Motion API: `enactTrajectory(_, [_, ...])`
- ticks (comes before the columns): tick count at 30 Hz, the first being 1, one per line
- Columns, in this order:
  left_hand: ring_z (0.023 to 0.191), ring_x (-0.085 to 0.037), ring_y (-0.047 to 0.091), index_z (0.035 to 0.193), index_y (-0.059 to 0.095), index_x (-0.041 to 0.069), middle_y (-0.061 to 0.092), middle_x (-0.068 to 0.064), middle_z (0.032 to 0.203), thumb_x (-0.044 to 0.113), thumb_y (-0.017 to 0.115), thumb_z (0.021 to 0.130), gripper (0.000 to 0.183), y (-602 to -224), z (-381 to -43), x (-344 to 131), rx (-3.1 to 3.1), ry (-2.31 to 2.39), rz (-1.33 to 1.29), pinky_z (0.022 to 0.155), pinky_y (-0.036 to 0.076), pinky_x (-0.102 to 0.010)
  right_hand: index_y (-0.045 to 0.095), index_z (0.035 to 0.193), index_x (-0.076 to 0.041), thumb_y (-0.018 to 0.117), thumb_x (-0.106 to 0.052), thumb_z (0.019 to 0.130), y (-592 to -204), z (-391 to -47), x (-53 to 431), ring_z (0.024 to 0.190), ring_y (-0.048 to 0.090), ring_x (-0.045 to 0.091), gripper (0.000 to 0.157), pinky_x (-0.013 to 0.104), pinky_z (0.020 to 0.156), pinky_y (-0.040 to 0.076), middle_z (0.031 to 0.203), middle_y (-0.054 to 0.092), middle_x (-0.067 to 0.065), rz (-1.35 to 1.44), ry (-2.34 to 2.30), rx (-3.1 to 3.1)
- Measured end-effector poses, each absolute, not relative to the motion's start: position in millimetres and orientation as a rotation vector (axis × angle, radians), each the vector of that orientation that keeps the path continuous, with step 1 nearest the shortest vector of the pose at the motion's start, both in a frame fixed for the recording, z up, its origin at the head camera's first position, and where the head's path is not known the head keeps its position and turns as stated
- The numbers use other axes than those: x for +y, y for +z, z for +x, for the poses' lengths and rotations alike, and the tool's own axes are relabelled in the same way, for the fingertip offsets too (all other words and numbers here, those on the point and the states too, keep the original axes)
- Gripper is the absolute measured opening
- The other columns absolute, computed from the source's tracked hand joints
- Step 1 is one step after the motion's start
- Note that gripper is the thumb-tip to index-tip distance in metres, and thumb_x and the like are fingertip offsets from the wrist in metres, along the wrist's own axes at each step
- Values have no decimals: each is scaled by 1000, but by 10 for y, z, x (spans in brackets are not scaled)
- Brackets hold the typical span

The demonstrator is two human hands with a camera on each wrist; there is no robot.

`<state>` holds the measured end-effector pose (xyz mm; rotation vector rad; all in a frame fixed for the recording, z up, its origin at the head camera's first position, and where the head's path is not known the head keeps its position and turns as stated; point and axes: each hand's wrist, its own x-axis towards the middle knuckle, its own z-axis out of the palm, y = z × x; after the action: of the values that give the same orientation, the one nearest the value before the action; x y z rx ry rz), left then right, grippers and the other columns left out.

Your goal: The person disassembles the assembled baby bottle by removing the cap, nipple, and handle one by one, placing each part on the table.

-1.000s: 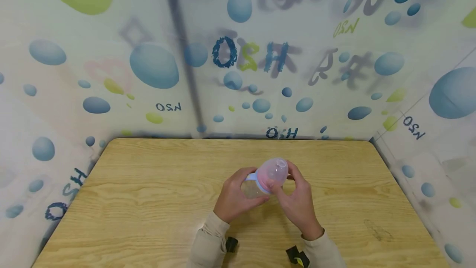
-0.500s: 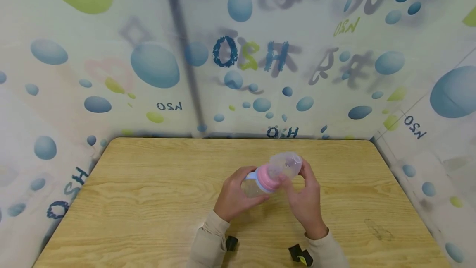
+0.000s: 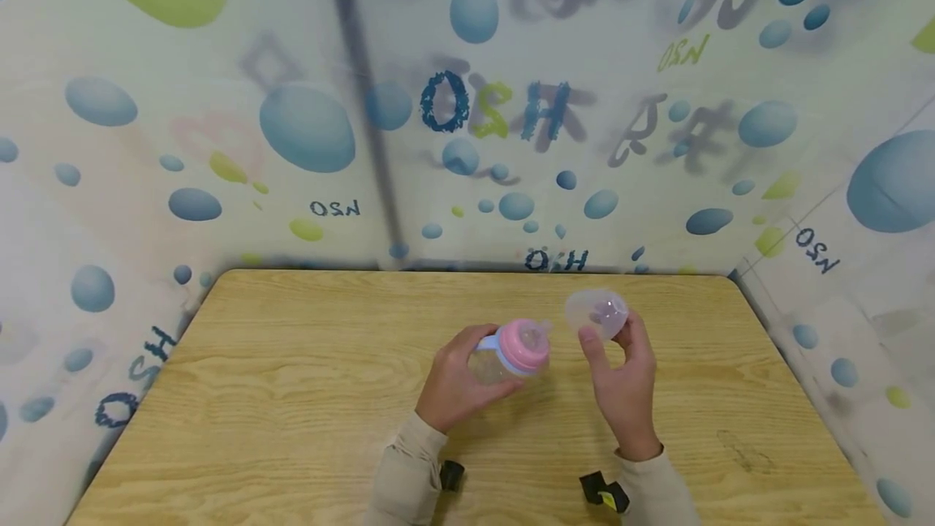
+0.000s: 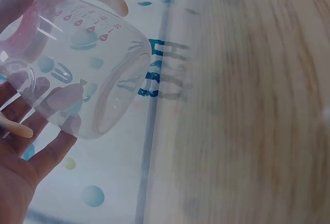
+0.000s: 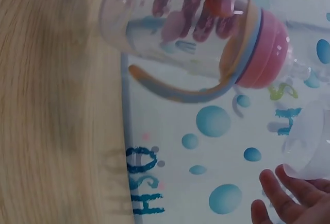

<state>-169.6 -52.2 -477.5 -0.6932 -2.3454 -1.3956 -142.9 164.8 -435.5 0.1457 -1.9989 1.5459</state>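
Note:
A clear baby bottle [image 3: 490, 366] with a pink collar [image 3: 524, 345] and a blue handle ring is gripped round its body by my left hand [image 3: 454, 384]. It tilts up to the right above the table, its clear nipple [image 5: 301, 70] uncovered. Printed scale marks show on the bottle's wall in the left wrist view, fingers behind it. To the right, my right hand [image 3: 626, 384] pinches a translucent domed cap [image 3: 595, 313] between thumb and fingers. The cap is apart from the bottle, a short gap to the right of the nipple. One curved handle [image 5: 178, 92] hangs from the ring in the right wrist view.
Both hands are above a wooden table [image 3: 292, 380]. Behind it stands a wall [image 3: 409, 193] printed with blue and green dots and letters. Black straps [image 3: 605, 493] show by the beige sleeves [image 3: 411, 473].
My right hand has pulled the cap off the bottle and moved right with it, baring the pink collar and nipple. The left hand with the bottle has stayed nearly in place.

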Motion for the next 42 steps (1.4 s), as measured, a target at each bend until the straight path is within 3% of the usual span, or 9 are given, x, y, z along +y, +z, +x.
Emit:
enactTrajectory(5, [105,-15,63,124,62,11,67,-1,118,22,97,60,74,-4772,-1697,-538,-2338,-1416,-685,88,55,-39,53,135,-1,74,-3,89,-4431,-1483,1684,111,53,23,51,41,95,36,127,62,18,27,1538,-2142])
enactTrajectory(9, [106,-15,63,124,62,11,67,-1,118,22,97,60,74,-4771,-1696,-550,-2331,-1417,-689,88,55,-39,52,136,-3,77,-13,88,-4513,-1531,1716,115,53,29,55,48,99,34,130,62,19,-33,1519,-2285])
enactTrajectory(15, [106,-14,63,124,62,10,67,-1,118,27,96,63,73,-4776,-1700,-565,-2326,-1402,-707,89,54,-38,43,141,-4,75,-28,90,-4616,-1572,1744,121,55,37,65,59,97,44,137,55,20,-91,1428,-2575])
enactTrajectory(20, [106,-14,63,125,62,9,67,-1,118,26,96,63,72,-4782,-1711,-564,-2312,-1399,-728,90,54,-37,42,142,-3,74,-31,91,-4685,-1601,1755,120,56,40,66,59,93,49,137,55,22,-51,1390,-2659])
enactTrajectory(33, [107,-13,63,125,62,10,66,0,119,27,96,63,73,-4796,-1713,-583,-2315,-1413,-725,90,54,-38,46,139,4,75,-25,90,-4786,-1632,1760,123,52,46,64,63,96,44,136,54,29,38,1238,-2764])
enactTrajectory(42, [109,-14,62,126,61,9,66,-1,120,23,97,62,74,-4781,-1709,-573,-2332,-1419,-715,92,53,-39,57,131,6,80,-22,85,-4850,-1652,1749,120,55,44,59,61,98,44,129,60,26,77,1132,-2797])
